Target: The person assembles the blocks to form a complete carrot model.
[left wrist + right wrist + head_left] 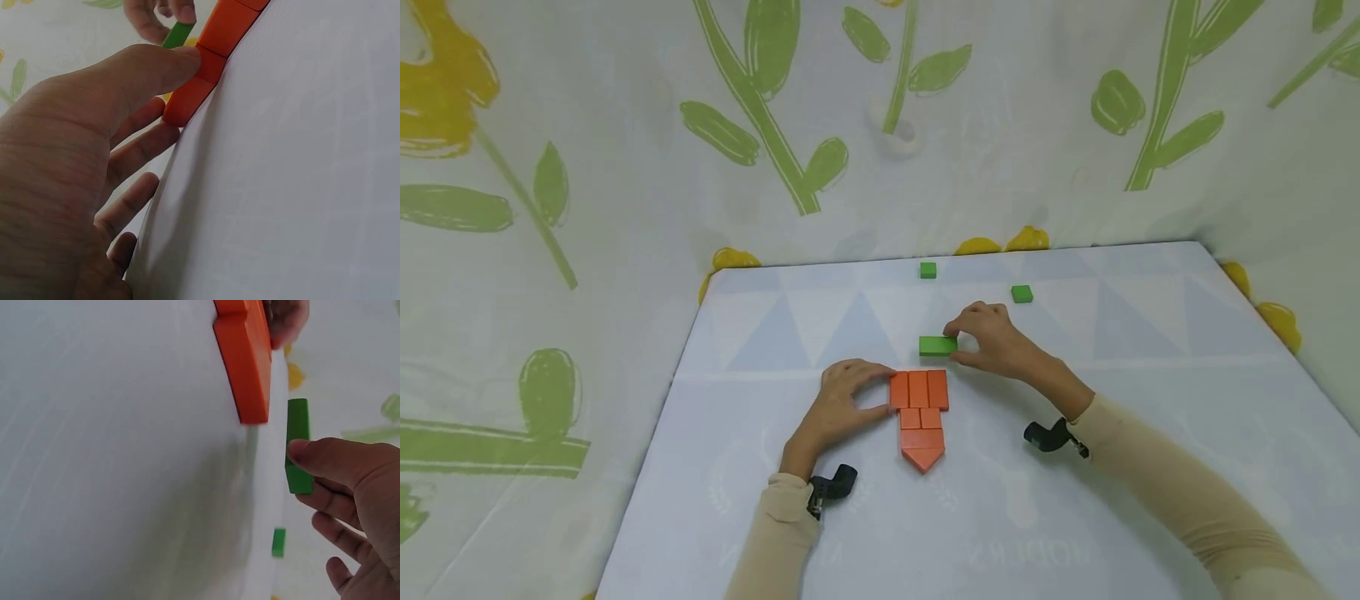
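Observation:
Orange blocks lie joined on the table: a row of upright rectangles at the top, smaller blocks below, and a pointed block (pixel 922 460) at the bottom. My left hand (pixel 846 404) holds the leftmost upright orange block (pixel 899 391) by its ends, thumb on the near end and index finger on the far end. Above the row, my right hand (pixel 992 340) pinches the right end of a long green block (pixel 934 346) between thumb and fingers. In the right wrist view this green block (pixel 298 422) stands apart from the orange ones.
Two small green blocks lie farther back, one green block (pixel 928 270) near the table's far edge and another green block (pixel 1022 293) to its right. The white table (pixel 1075 517) has pale blue triangles. A flower-printed cloth (pixel 970 175) hangs behind it.

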Tool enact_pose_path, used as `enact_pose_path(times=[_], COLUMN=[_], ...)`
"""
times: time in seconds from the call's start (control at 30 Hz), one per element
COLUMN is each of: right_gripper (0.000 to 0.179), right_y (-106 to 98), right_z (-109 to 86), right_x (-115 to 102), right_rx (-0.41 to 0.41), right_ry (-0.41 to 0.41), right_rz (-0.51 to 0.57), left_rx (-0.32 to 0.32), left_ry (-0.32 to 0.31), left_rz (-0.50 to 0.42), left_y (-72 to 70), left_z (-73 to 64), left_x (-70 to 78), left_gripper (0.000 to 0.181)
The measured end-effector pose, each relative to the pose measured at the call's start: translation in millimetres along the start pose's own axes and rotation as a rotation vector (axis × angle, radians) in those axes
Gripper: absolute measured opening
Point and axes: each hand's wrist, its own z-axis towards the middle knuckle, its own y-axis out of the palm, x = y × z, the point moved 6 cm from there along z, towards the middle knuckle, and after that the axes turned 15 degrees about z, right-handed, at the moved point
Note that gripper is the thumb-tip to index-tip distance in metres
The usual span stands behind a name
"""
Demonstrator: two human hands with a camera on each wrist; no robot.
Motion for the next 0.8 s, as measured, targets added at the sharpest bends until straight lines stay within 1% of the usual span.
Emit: enact_pose_path(times=[0.13, 0.33, 0.4, 0.63, 0.8], right_gripper=[0.032, 0.032, 0.032, 0.029, 0.026], right_y=[11.6, 20.6, 22.7, 29.1, 30.3], right_z=[6.1, 12.6, 13.8, 15.5, 14.9], right_x=[-10.1, -16.8, -17.6, -15.6, -15.6], right_rx=[-0.021, -0.037, -0.048, -0.093, -0.104], right_ry=[-0.035, -0.088, -0.088, -0.045, -0.053], right_rz=[-0.016, -0.021, -0.014, -0.001, 0.012], left_rx=[-0.01, -0.019, -0.021, -0.012, 0.001], left_ry=[0.0, -0.002, 0.0, 0.007, 0.006], left_rz=[-0.002, 0.007, 0.004, 0.009, 0.005], left_y=[2.7, 5.0, 4.7, 1.5, -0.8], left_z=[0.5, 0.0, 0.1, 0.7, -0.5], left_x=[-0.1, -0.2, 0.4, 0.1, -2.5], left_gripper=[0.051, 0.052, 0.052, 0.051, 0.051])
